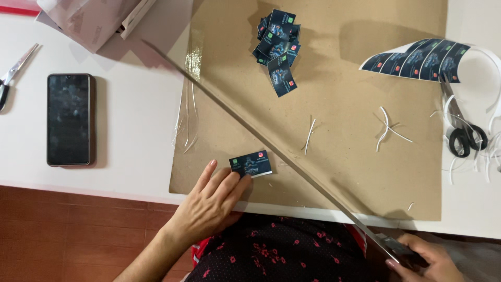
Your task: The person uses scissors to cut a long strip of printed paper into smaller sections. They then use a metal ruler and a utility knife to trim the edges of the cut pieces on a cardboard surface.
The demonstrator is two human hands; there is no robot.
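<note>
Right hand (425,258) grips blade handle (399,250) — blade (261,138) points up-left.

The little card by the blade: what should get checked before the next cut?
1. Card flat on the brown board: ok.
2. Left hand holding the card: ok, fingertips on its left end.
3. Fingers clear of the blade: ok, but close.
4. Right hand on the handle: ok.
5. Card edge lined up under the blade: cannot tell.
6. Pile of cut cards out of the way: ok.

Left hand (211,201) flat, fingers spread forward; right hand (425,258) curled low at right.
</note>
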